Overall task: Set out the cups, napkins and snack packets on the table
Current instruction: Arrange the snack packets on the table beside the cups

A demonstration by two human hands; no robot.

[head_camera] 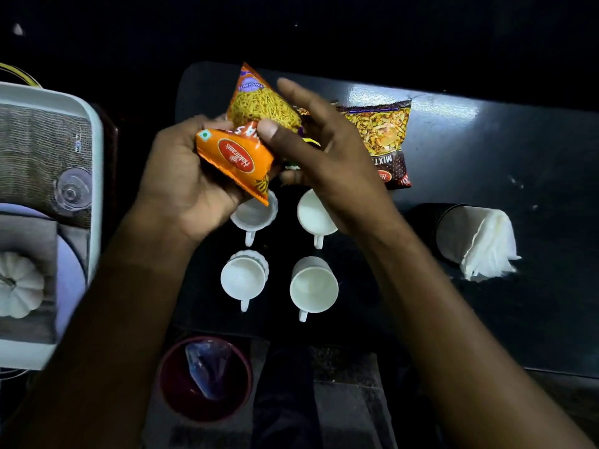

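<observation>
My left hand point(181, 186) grips an orange snack packet point(246, 131) above the dark table point(486, 157). My right hand point(324, 150) hovers over it with fingers spread, the thumb touching the packet; part of another packet shows beneath the palm. A dark mixture snack packet point(385, 137) lies flat on the table behind my right hand. Several white cups stand in two rows below the hands: back left point(254, 215), back right point(312, 218), front left point(243, 277), front right point(312, 288). White napkins point(486, 244) stick out of a dark holder point(450, 231) at the right.
A white tray point(94, 189) on the left carries a woven mat, a clear plastic lid point(73, 189) and a small white pumpkin point(17, 283). A dark red bin point(204, 377) with a plastic wrapper in it sits on the floor below the table's near edge.
</observation>
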